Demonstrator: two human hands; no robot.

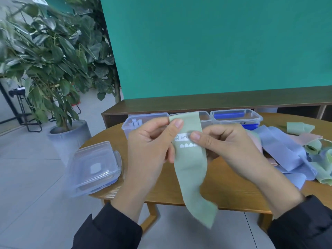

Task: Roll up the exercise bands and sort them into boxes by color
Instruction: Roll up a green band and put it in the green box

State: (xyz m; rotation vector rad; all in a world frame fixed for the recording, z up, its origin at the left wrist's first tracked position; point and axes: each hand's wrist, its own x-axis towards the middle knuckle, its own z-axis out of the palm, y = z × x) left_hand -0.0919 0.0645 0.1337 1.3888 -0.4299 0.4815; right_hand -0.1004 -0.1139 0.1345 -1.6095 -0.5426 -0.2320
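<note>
Green band (pixel 190 164): hanging flat and unrolled in front of the near table edge, printed side facing the wearer, likely so the top end can start a roll. Left hand (pixel 150 150) is pinching its upper left edge, thumb over the front. Right hand (pixel 228 146) is pinching the right edge at the label, fingers curled behind.

Three clear boxes (pixel 237 117): sitting in a row at the far side; the left one holding pale rolls, the right one blue.

Unsorted bands (pixel 283 150): lying heaped at right on the table (pixel 224 191), within reach.

Stacked lids (pixel 93 168): resting near left, aside.

round wooden table (pixel 224 191), potted leafy plant (pixel 50 56), teal backdrop (pixel 215 45), low wooden shelf (pixel 197 103), grey tiled floor (pixel 36 194)
</note>
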